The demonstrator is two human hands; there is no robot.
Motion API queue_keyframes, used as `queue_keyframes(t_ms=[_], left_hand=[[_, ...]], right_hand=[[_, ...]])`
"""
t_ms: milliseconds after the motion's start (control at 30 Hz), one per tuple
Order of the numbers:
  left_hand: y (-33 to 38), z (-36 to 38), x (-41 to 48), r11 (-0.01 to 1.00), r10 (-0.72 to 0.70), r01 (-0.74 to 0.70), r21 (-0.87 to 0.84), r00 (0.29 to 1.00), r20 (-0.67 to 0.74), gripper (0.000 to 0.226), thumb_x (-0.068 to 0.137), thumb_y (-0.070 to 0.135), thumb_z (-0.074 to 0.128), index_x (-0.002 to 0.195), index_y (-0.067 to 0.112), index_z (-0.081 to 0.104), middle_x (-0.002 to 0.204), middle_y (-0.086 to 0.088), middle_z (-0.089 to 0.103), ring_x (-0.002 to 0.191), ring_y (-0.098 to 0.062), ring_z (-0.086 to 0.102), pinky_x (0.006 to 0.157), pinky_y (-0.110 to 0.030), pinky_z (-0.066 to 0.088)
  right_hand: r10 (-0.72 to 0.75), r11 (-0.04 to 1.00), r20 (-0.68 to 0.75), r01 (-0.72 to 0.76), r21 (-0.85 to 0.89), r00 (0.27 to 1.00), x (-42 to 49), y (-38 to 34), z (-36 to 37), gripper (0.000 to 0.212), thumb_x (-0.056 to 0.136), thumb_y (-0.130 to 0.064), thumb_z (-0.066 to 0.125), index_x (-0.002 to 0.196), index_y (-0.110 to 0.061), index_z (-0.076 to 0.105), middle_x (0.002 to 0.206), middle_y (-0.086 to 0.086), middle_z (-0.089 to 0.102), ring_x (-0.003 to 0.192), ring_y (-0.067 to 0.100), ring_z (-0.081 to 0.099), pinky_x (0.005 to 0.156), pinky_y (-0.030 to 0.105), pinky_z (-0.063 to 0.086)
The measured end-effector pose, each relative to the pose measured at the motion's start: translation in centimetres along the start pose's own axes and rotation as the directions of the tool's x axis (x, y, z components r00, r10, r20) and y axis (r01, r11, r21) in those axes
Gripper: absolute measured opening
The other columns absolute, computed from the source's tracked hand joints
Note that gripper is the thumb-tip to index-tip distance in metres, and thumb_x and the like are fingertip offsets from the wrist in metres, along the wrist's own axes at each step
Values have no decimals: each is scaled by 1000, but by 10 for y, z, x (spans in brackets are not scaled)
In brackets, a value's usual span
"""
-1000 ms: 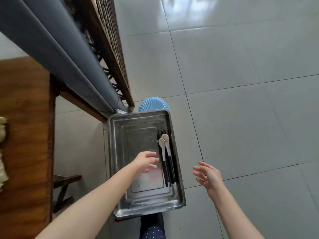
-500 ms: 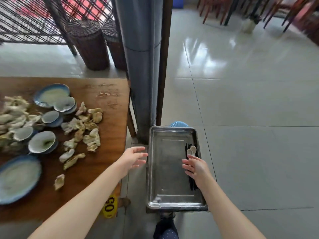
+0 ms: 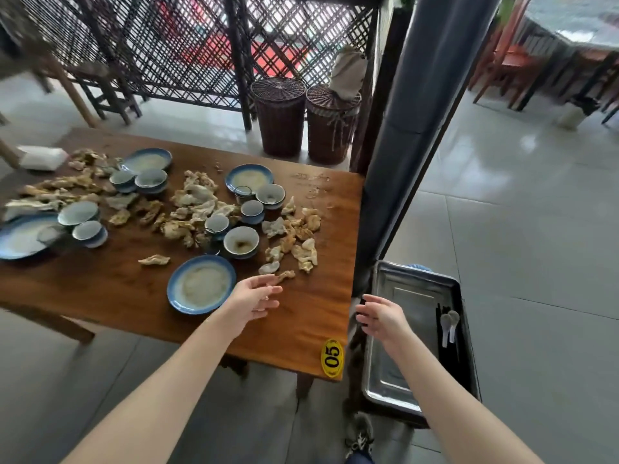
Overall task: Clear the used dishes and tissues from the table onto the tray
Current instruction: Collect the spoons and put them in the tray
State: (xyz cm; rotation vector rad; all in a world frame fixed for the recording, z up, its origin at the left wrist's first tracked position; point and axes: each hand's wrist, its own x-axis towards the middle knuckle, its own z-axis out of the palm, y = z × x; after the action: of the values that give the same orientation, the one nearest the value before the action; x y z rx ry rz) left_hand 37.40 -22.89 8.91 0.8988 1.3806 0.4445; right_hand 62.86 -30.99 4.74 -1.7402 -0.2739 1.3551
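A wooden table (image 3: 311, 316) carries several blue-rimmed plates and bowls and many crumpled used tissues (image 3: 294, 242). The nearest plate (image 3: 201, 284) lies just left of my left hand (image 3: 254, 301), which hovers open over the table near a small tissue (image 3: 284, 274). My right hand (image 3: 383, 316) is open and empty, in the air between the table's edge and the steel tray (image 3: 388, 373). The tray stands low at the right and holds white spoons (image 3: 449, 324) and black chopsticks (image 3: 440, 329).
A grey pillar (image 3: 412, 128) rises right behind the tray. Two wicker baskets (image 3: 306, 120) stand beyond the table by a lattice fence. A yellow "05" tag (image 3: 331, 358) marks the table corner. Tiled floor spreads to the right, with chairs far back.
The view swung left from the tray to the table. My left hand moved from over the tray out above the table; my right hand moved left off the tray.
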Motion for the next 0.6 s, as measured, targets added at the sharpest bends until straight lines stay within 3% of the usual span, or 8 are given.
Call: queue_keyframes(t_ms=[100, 200, 367, 467, 600], left_hand=[[-3, -32, -5, 998, -9, 4, -66, 998, -66, 29, 98, 11, 49, 125, 19, 57, 105, 0, 69, 89, -17, 67, 73, -29, 47], [-3, -58, -8, 994, -29, 17, -104, 993, -116, 28, 98, 11, 49, 124, 20, 57, 107, 0, 68, 89, -19, 66, 83, -33, 45], [4, -97, -8, 987, -27, 1, -162, 987, -160, 30, 97, 11, 51, 126, 15, 56, 122, -10, 63, 109, -30, 61, 99, -40, 42], [16, -120, 2, 988, -15, -16, -152, 979, -203, 29, 97, 11, 51, 125, 14, 56, 119, -10, 64, 106, -30, 62, 94, -40, 42], [31, -147, 33, 981, 22, -60, -184, 979, -202, 28, 98, 11, 50, 125, 16, 53, 112, -5, 65, 94, -24, 63, 89, -37, 41]], right_hand=[[16, 999, 23, -15, -47, 1000, -4, -1, 35, 19, 96, -6, 47, 106, -14, 60, 85, 5, 70, 71, 18, 64, 67, 30, 50], [25, 996, 36, -22, -88, 999, -4, -9, 66, 19, 95, -7, 47, 104, -15, 62, 82, 3, 71, 71, 17, 65, 65, 30, 48], [9, 992, 87, 2, -122, 996, 7, -35, 118, 19, 96, -7, 47, 105, -14, 62, 83, 3, 70, 72, 17, 65, 71, 33, 50], [3, 990, 118, 15, -144, 993, 24, -54, 149, 21, 94, -5, 47, 107, -14, 61, 85, 4, 70, 72, 17, 64, 72, 32, 50], [-11, 987, 138, 33, -159, 990, 58, -81, 192, 24, 93, -2, 46, 109, -13, 60, 81, 3, 68, 69, 15, 62, 85, 38, 49]])
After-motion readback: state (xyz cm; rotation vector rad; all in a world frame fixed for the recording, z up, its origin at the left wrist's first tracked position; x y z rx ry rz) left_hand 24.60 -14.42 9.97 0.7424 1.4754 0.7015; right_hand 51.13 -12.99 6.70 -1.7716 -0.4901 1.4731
